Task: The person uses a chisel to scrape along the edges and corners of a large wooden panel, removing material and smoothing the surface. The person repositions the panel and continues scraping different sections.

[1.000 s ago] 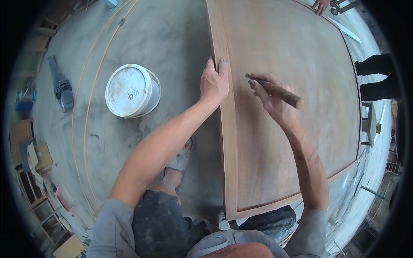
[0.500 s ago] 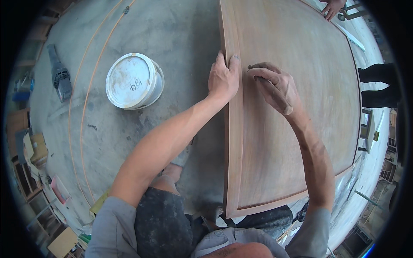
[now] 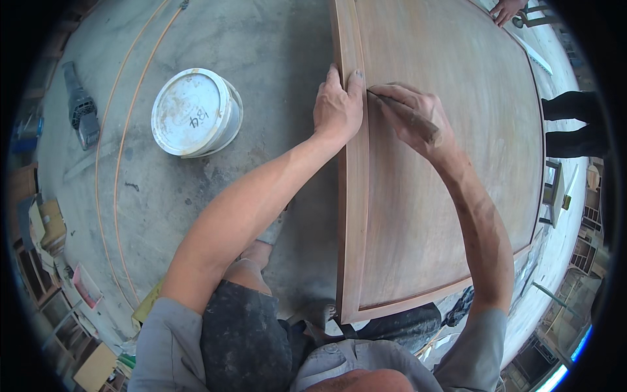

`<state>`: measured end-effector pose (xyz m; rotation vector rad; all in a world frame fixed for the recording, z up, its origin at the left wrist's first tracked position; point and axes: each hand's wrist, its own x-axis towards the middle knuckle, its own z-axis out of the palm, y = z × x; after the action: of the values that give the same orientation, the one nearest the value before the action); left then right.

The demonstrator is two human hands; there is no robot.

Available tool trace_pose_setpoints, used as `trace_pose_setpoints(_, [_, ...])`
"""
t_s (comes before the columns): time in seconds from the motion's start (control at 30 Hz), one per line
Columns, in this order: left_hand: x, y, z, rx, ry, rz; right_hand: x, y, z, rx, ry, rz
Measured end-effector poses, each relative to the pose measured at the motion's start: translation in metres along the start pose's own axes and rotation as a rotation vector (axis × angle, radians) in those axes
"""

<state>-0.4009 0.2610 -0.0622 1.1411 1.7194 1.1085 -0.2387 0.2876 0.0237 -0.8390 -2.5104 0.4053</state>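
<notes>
A large framed wooden panel (image 3: 450, 202) lies in front of me, its raised border rail (image 3: 351, 222) running along the left side. My left hand (image 3: 336, 108) grips that rail, with fingers over the outer edge and the thumb on top. Just to its right, my right hand (image 3: 418, 117) is closed around a brown strip that looks like folded sandpaper (image 3: 415, 121). The strip's tip touches the inner groove beside the rail, and its other end sticks out over my palm near the wrist. My right fingertips are partly hidden.
On the floor to the left stand a white lidded bucket (image 3: 196, 114) and a dark power tool (image 3: 81, 108), with an orange cord (image 3: 117, 163) between them. Another person's hand (image 3: 506, 10) rests at the panel's far right corner. Dark-clothed legs (image 3: 571, 124) stand past the right edge.
My right hand has moved slightly away from me, bringing the strip's tip against the groove by the rail. My left hand keeps its hold on the rail. The whole view has shifted slightly.
</notes>
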Motion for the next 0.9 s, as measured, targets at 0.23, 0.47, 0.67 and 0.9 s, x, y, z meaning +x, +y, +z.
trace_pose_setpoints(0.23, [-0.001,0.004,-0.002,0.032,0.006,-0.009,0.006,-0.007,-0.001,0.056,-0.025,0.109])
trace_pose_setpoints(0.47, [0.003,-0.004,0.002,0.021,0.030,0.003,0.015,-0.015,-0.001,0.125,0.000,0.281])
trace_pose_setpoints(0.67, [0.002,0.001,-0.001,0.004,-0.007,0.012,0.013,-0.010,-0.001,0.047,-0.055,0.207])
trace_pose_setpoints(0.9, [0.003,-0.001,-0.003,-0.019,-0.029,0.001,0.009,-0.021,-0.002,0.098,-0.107,0.412])
